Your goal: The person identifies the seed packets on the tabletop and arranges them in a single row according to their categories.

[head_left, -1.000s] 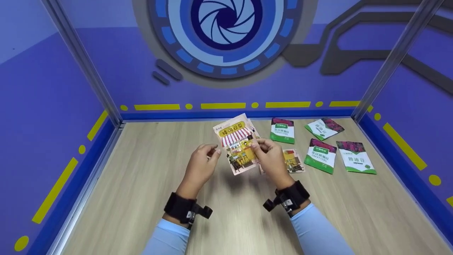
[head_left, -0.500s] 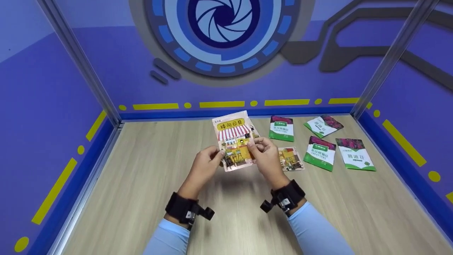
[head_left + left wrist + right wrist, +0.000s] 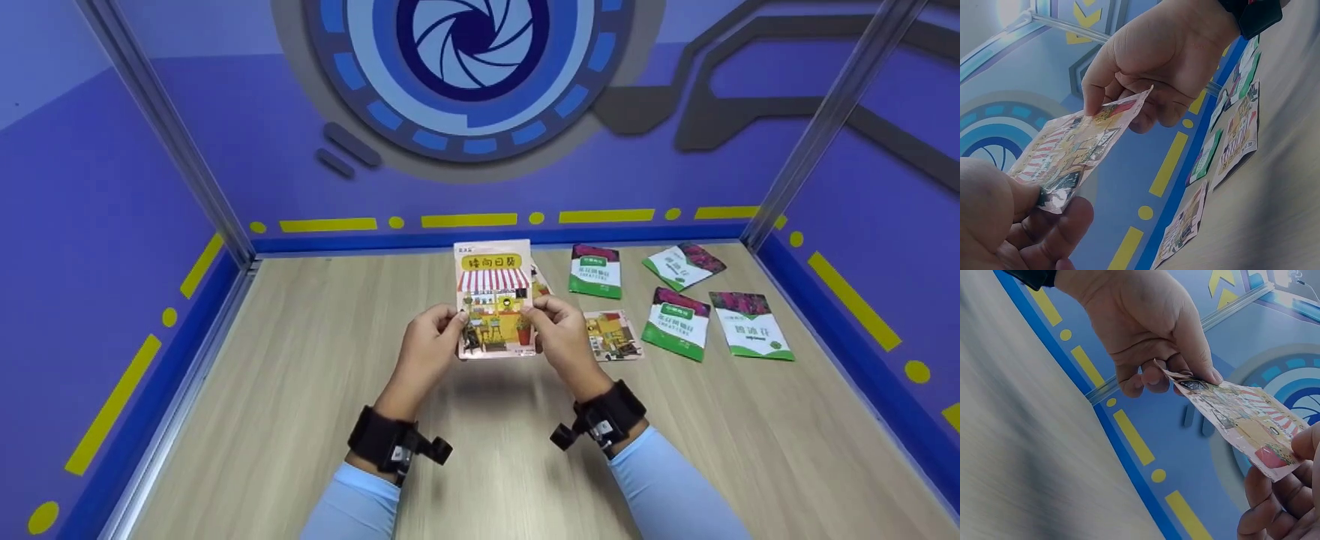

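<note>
A pink seed packet [image 3: 495,300] with a red-and-white striped awning and a yellow title is held upright above the table between both hands. My left hand [image 3: 431,341] pinches its left edge, thumb on the front and fingers behind. On the opposite edge, my right hand [image 3: 564,334] pinches it the same way. Both wrist views show the packet [image 3: 1072,146] stretched between the two hands, raised off the wood. Behind it, a second pink packet [image 3: 540,283] is mostly hidden, and another pink packet [image 3: 616,335] lies partly covered by the right hand.
Several green-and-white seed packets lie to the right, among them one near the back wall [image 3: 596,271], a tilted one [image 3: 684,266] and a far-right one [image 3: 751,326]. Blue panels [image 3: 465,195] enclose the wooden table [image 3: 322,360] at the back and sides.
The left hand has come in and taken hold of the pink packet's left edge. The packet, tilted before in the right hand, has turned upright to face straight on.
</note>
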Demonstrator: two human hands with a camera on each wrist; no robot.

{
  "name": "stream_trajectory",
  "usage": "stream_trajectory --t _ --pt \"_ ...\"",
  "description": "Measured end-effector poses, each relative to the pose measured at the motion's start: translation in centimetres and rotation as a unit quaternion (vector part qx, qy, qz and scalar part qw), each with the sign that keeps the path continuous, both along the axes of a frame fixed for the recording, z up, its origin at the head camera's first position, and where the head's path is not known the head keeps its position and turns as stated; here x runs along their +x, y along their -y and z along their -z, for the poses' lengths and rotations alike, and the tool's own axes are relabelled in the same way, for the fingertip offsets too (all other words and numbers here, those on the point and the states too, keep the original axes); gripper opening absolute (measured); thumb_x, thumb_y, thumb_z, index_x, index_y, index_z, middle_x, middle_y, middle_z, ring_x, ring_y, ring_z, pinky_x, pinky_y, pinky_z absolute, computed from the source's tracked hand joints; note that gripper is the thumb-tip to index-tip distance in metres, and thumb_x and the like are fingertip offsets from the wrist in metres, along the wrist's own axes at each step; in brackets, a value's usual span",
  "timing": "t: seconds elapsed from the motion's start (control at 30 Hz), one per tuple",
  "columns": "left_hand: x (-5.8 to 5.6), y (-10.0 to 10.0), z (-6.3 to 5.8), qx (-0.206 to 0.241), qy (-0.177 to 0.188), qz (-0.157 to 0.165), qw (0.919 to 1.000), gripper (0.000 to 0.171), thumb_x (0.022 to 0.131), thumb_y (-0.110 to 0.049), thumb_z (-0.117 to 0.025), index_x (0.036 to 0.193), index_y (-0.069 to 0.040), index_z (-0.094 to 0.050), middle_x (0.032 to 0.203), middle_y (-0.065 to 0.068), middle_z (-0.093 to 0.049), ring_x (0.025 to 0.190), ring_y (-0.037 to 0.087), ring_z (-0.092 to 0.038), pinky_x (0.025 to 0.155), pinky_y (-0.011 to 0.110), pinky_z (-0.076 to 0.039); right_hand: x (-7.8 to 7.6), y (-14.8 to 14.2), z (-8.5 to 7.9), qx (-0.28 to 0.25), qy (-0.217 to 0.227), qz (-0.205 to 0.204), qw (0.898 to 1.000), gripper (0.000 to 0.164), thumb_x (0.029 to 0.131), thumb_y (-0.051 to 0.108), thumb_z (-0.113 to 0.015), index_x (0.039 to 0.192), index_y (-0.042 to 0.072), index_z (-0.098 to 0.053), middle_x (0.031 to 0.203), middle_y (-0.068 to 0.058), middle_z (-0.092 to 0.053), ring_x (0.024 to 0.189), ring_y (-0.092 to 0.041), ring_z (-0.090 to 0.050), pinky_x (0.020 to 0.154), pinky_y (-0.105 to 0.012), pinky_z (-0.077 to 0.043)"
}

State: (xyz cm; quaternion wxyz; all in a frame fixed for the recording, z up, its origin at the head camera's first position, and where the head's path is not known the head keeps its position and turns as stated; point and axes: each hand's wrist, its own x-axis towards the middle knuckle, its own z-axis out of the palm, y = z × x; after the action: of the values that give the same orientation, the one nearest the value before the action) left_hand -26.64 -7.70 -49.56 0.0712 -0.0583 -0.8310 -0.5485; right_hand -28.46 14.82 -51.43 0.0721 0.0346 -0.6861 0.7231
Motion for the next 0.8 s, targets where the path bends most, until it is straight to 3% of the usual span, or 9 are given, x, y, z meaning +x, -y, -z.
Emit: stream_trajectory --t 0.27,0.47,0.8 --pt "0.45 -0.05 -0.47 0.003 -0.009 0.004 1.0 0.019 0.106 -0.027 -0.064 0.096 -0.012 -0.071 0.07 -0.002 -0.059 0.06 0.015 -0.054 0.054 0.027 -0.044 0.05 -0.28 0.01 -0.01 -0.003 -0.02 1.0 0.014 0.101 0.012 -0.068 0.092 0.001 -0.07 0.065 0.002 -0.057 0.048 -0.01 -0.045 0.044 -0.024 -0.037" --pt "0.62 -0.12 -0.66 -0.001 -0.008 0.004 1.0 0.018 0.106 -0.026 -0.065 0.098 -0.011 -0.072 0.071 -0.004 -0.057 0.061 0.013 -0.051 0.055 0.026 -0.042 0.04 -0.26 -0.1 0.01 -0.001 -0.004 1.0 0.015 0.1 0.013 -0.068 0.091 0.002 -0.072 0.069 0.002 -0.06 0.054 -0.01 -0.05 0.046 -0.021 -0.038" --pt "0.6 -0.11 -0.61 0.012 -0.038 -0.003 0.9992 0.018 0.106 -0.024 -0.065 0.094 -0.012 -0.072 0.067 -0.005 -0.05 0.059 0.012 -0.046 0.056 0.026 -0.038 0.4 -0.38 -0.51 -0.004 -0.052 -0.02 0.998 0.016 0.099 0.01 -0.068 0.088 -0.001 -0.07 0.062 0.004 -0.054 0.05 -0.009 -0.046 0.046 -0.021 -0.036"
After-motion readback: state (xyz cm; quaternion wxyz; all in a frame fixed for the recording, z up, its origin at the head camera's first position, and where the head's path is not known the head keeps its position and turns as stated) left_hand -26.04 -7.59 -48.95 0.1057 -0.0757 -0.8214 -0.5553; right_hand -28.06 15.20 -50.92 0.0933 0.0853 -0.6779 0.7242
